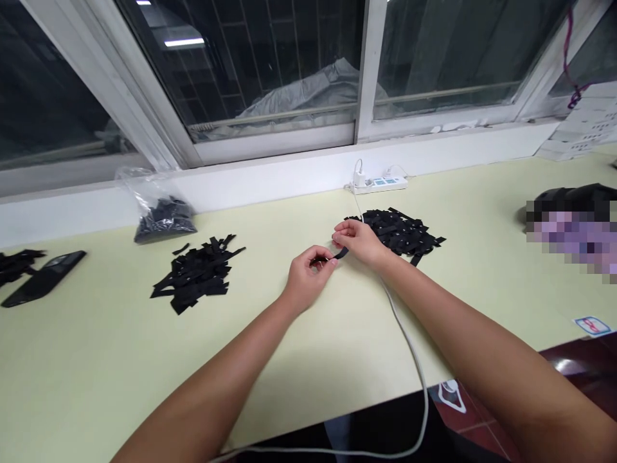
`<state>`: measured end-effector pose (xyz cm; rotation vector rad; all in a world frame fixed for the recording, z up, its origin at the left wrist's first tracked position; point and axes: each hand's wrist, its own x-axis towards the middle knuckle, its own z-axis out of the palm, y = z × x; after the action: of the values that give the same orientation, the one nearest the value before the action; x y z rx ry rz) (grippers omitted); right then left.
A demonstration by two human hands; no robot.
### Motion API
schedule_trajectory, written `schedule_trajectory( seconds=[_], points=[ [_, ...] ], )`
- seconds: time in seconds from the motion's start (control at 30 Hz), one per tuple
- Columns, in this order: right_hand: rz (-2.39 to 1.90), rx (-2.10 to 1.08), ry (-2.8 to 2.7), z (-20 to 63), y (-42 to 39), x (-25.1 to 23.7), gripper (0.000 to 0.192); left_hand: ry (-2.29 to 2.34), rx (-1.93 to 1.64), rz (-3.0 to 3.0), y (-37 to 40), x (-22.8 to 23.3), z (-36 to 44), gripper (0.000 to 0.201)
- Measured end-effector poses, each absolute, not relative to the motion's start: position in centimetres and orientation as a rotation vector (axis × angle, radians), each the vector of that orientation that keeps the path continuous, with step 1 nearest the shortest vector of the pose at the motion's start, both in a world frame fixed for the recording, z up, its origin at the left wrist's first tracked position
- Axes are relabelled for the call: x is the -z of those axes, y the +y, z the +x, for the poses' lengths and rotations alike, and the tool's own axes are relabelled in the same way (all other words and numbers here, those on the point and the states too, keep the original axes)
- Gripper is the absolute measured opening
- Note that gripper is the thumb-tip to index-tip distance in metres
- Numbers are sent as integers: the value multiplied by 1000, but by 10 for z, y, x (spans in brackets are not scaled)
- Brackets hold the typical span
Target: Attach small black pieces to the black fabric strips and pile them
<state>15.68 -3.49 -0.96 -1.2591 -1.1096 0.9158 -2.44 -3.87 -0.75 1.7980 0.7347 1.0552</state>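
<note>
Both hands pinch one black strip (339, 254) at table centre: left hand (308, 276) closed on its 8 o'clock end, right hand (359, 241) on its 2 o'clock end. Nearest pile (402, 233) lies at 3 o'clock, just beside the right hand.

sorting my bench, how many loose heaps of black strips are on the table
3: one heap left of the hands, one behind the right hand, one at the far left edge, partly cut off.

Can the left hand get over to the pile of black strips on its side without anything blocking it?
Probably yes: bare tabletop lies between the left hand and that pile, though the hand pinches a strip.
</note>
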Motion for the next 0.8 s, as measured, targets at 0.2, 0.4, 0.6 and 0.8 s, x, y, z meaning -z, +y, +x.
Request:
schedule_trajectory(
  seconds=[0.2,0.4,0.6,0.8],
  points=[
    [-1018,-1254,-1156,145,-43,5,32,752,-1071,1726,-37,9,-24,16],
    [-1032,-1152,-1192,142,-45,2,30,845,-1144,1618,-29,10,-27,19],
    [-1039,-1143,-1281,144,-48,-1,27,904,-1149,1645,-29,5,-30,18],
    [-1060,-1138,-1318,145,-49,-3,22,943,-1163,1701,-26,6,-30,20]
  ],
)
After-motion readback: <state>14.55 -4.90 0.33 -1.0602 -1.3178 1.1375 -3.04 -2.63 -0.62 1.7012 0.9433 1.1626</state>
